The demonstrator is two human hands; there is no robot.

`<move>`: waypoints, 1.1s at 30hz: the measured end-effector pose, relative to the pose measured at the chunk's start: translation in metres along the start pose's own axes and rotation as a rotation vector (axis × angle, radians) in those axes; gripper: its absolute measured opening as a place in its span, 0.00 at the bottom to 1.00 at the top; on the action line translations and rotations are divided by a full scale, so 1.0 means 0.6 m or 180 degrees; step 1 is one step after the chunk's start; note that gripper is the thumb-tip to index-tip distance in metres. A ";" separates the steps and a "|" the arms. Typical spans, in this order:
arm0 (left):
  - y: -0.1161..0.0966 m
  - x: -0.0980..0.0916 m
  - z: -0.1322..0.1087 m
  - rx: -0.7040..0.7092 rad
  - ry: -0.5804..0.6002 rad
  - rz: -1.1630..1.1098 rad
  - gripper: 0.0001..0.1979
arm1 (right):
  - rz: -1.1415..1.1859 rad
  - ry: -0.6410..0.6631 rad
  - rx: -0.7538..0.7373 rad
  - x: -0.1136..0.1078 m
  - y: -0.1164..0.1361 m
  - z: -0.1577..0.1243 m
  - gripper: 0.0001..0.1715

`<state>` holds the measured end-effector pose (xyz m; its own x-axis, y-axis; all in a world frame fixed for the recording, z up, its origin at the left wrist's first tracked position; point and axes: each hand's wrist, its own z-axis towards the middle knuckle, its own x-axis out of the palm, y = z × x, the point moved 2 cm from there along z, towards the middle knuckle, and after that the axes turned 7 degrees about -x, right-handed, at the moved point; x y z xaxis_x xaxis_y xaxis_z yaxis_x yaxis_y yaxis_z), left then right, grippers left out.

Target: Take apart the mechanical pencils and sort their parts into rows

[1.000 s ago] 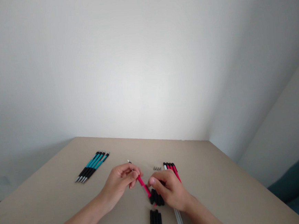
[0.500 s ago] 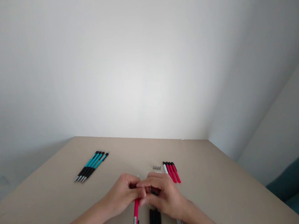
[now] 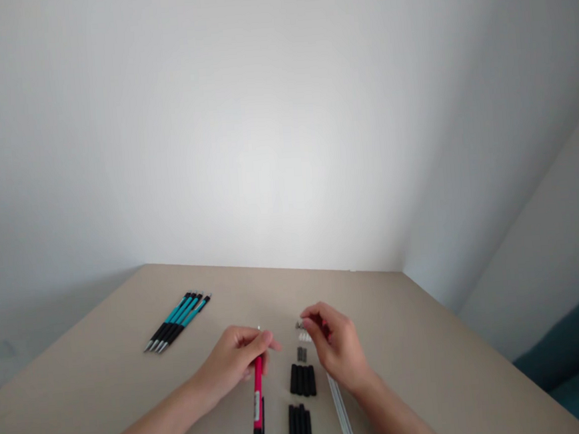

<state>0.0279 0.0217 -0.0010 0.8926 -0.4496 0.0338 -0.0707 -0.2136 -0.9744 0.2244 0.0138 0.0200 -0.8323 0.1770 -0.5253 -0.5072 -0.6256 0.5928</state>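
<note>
My left hand [image 3: 231, 363] is closed around a red pen [image 3: 258, 396] with a black clip, held tilted with its black end toward me and a small pale tip beyond my fingers. My right hand [image 3: 340, 348] is over a row of small metal pen tips [image 3: 298, 324]. Its thumb and index finger are pinched together there; whatever is between them is hidden. Just below lie small white parts [image 3: 304, 337] and grey springs [image 3: 302, 354]. Red showing behind my right fingers belongs to pen barrels, mostly covered by the hand.
Several teal and black pens [image 3: 177, 321] lie side by side at the left of the table [image 3: 101, 365]. Between my hands are short black grips [image 3: 302, 380] and longer black tubes [image 3: 300, 431]. Thin white refills [image 3: 341, 413] lie by my right wrist. A wall stands behind the table.
My hands were together at the red pen and are now apart. The right one has moved right and away from me to the metal tips, uncovering the springs and black grips.
</note>
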 end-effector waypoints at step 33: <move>-0.001 -0.023 0.010 0.0046 -0.0255 -0.0236 0.23 | -0.1292 0.0403 0.0650 -0.022 -0.079 0.009 0.09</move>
<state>0.0184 0.0329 -0.0024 0.9279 -0.3620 0.0887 0.0029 -0.2311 -0.9729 0.2578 0.0452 0.0023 -0.5303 0.2743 -0.8022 -0.8301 -0.3604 0.4255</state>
